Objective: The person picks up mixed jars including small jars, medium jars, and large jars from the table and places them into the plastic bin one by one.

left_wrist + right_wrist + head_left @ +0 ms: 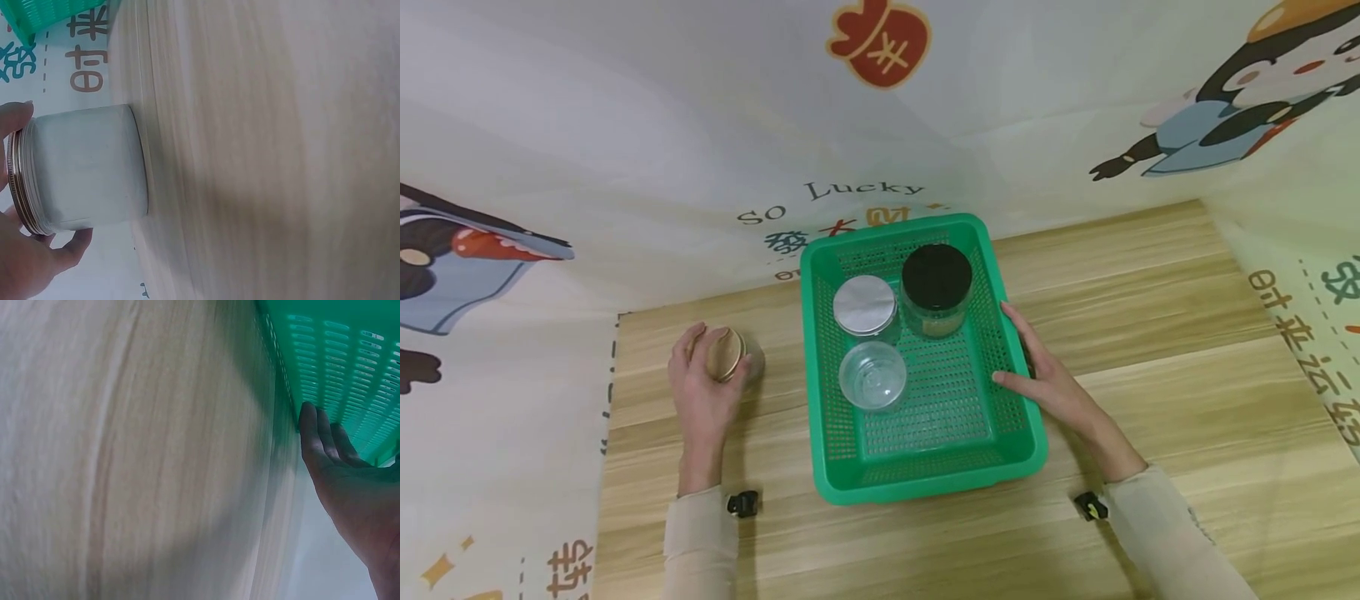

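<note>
My left hand (703, 383) grips a clear jar (87, 169) by its gold lid (726, 354), thumb on one side and fingers on the other. The jar stands upright on the wooden table, left of a green plastic basket (925, 492). At the basket's right rim, my right hand (1056, 387) holds on with the thumb over the inside and the fingers (328, 440) along the outer perforated wall. Inside the basket are a jar with a silver lid (865, 306), a larger jar with a black lid (937, 277) and a clear lidless jar (872, 377).
Two small black objects lie on the table, one by the left sleeve (743, 503) and one by the right sleeve (1090, 506). A printed white sheet (700, 142) rises behind the table (1135, 308) and along its sides.
</note>
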Action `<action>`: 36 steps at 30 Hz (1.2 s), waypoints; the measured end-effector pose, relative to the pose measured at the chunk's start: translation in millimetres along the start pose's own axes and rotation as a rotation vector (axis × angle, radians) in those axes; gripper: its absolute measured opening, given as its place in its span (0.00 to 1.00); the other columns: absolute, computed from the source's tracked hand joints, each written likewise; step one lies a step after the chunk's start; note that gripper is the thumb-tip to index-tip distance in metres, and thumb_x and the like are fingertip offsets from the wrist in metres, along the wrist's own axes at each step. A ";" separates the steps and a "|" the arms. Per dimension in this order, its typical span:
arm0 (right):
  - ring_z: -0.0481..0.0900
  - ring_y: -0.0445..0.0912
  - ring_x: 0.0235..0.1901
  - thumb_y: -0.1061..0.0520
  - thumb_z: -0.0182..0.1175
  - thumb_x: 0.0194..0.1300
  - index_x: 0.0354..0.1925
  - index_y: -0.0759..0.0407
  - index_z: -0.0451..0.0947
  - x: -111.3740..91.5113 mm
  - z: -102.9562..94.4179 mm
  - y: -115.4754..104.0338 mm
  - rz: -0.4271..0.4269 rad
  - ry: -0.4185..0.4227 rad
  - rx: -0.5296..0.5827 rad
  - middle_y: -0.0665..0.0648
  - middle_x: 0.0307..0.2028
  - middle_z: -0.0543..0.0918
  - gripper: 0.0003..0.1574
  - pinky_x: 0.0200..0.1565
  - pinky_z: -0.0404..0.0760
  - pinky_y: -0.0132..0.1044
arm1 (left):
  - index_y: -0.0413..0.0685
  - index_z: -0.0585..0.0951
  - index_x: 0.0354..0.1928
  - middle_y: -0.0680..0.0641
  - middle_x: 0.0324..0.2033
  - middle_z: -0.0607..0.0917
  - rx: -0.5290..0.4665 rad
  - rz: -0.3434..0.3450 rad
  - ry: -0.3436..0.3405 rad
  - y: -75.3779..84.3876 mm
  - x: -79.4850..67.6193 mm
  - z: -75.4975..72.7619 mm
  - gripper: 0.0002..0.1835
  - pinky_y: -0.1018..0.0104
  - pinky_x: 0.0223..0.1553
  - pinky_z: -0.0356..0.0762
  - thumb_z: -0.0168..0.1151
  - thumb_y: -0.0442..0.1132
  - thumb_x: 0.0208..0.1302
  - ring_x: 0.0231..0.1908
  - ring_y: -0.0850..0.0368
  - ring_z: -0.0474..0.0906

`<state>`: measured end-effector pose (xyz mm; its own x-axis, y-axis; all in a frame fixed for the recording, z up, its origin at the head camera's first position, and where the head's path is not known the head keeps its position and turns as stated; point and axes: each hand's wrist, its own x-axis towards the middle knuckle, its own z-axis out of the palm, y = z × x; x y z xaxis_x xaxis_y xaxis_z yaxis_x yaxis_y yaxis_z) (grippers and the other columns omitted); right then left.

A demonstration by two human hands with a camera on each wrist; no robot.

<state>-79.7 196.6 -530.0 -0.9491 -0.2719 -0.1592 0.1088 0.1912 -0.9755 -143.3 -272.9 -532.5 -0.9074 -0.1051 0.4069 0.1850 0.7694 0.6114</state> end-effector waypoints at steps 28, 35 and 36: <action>0.55 0.58 0.71 0.55 0.59 0.71 0.76 0.22 0.39 -0.3 3.2 0.6 -0.008 0.026 -0.030 0.50 0.78 0.46 0.53 0.61 0.64 0.65 | 0.49 0.76 0.62 0.36 0.70 0.60 -0.048 -0.140 -0.094 1.1 -2.1 -0.6 0.30 0.34 0.59 0.65 0.74 0.36 0.56 0.68 0.34 0.59; 0.58 0.60 0.70 0.54 0.58 0.71 0.76 0.22 0.39 -0.5 3.2 0.8 -0.010 0.024 -0.032 0.52 0.78 0.46 0.53 0.59 0.68 0.64 | 0.51 0.80 0.59 0.36 0.65 0.65 -0.022 -0.199 -0.050 3.4 -1.5 -2.7 0.29 0.37 0.58 0.69 0.76 0.38 0.53 0.63 0.37 0.66; 0.58 0.60 0.69 0.54 0.59 0.71 0.76 0.22 0.39 -0.6 3.3 0.5 -0.011 0.024 -0.031 0.52 0.78 0.46 0.53 0.58 0.68 0.64 | 0.51 0.80 0.59 0.37 0.65 0.66 -0.016 -0.206 -0.039 4.5 -1.5 -3.9 0.29 0.38 0.58 0.69 0.77 0.39 0.52 0.63 0.38 0.66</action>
<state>-78.2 193.8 -530.9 -0.9570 -0.2518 -0.1441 0.0890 0.2179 -0.9719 -139.7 -271.8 -527.7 -0.9405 -0.2348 0.2456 -0.0006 0.7239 0.6899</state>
